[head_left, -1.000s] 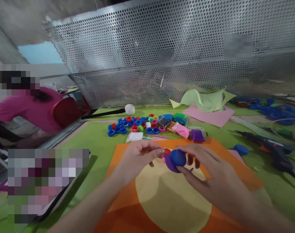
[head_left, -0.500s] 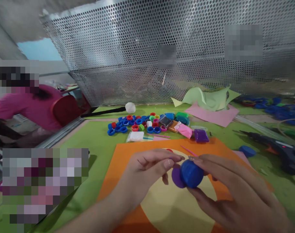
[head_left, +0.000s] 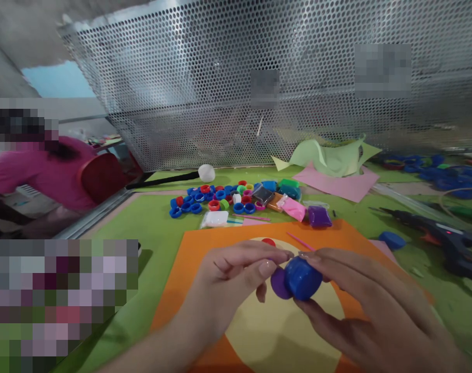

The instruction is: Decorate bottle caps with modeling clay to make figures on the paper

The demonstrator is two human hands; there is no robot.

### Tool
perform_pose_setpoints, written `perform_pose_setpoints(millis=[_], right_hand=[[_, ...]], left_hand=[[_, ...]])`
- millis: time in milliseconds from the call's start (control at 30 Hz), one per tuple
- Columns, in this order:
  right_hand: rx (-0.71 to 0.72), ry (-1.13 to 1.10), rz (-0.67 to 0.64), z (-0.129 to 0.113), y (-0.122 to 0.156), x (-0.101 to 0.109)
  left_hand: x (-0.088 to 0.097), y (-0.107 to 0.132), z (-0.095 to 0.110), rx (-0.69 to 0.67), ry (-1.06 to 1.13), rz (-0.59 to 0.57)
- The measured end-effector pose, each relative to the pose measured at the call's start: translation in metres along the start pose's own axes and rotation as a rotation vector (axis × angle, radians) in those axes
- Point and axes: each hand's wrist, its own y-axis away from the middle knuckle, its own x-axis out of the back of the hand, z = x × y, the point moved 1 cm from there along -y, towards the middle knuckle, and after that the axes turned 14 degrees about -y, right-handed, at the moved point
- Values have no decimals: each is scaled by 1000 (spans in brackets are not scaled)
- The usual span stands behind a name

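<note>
Between the fingers and thumb of my right hand (head_left: pixel 364 295) is a blue bottle cap (head_left: pixel 304 278), tilted on its side. A flat purple disc (head_left: pixel 279 284) sits against the cap's left edge; the cap partly covers it. My left hand (head_left: pixel 234 277) pinches the disc's upper left edge between thumb and forefinger. Both hands are above an orange sheet (head_left: pixel 177 290) with a pale yellow circle (head_left: pixel 282 336) on it. Behind the fingers, a small red piece (head_left: pixel 268 242) shows at the circle's top, and a pink stick (head_left: pixel 299 240) lies on the orange sheet.
Coloured bottle caps (head_left: pixel 197 199) cluster at the back, beside packets of coloured material such as a purple packet (head_left: pixel 319 216). A glue gun (head_left: pixel 433 235) and another blue cap (head_left: pixel 392 240) lie right. Behind stands a perforated metal panel (head_left: pixel 220 103). A person in pink (head_left: pixel 45 171) sits left.
The view has shifted slightly, so most things appear a little further left. Both hands keep the same hold on the disc and the cap.
</note>
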Motion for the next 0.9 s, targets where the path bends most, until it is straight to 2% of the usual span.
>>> perform_pose_setpoints(millis=[167, 333, 467, 700, 900], right_hand=[[39, 16, 6, -1, -1, 2], [7, 15, 22, 0, -3, 1], [54, 42, 110, 1, -4, 0], [72, 25, 108, 3, -6, -1], [77, 45, 91, 4, -4, 0]], left_hand=[[0, 1, -2, -24, 9, -17], [1, 1, -1, -42, 8, -42], [3, 2, 0, -77, 7, 52], [4, 3, 4, -209, -164, 155], [3, 4, 4, -175, -219, 197]])
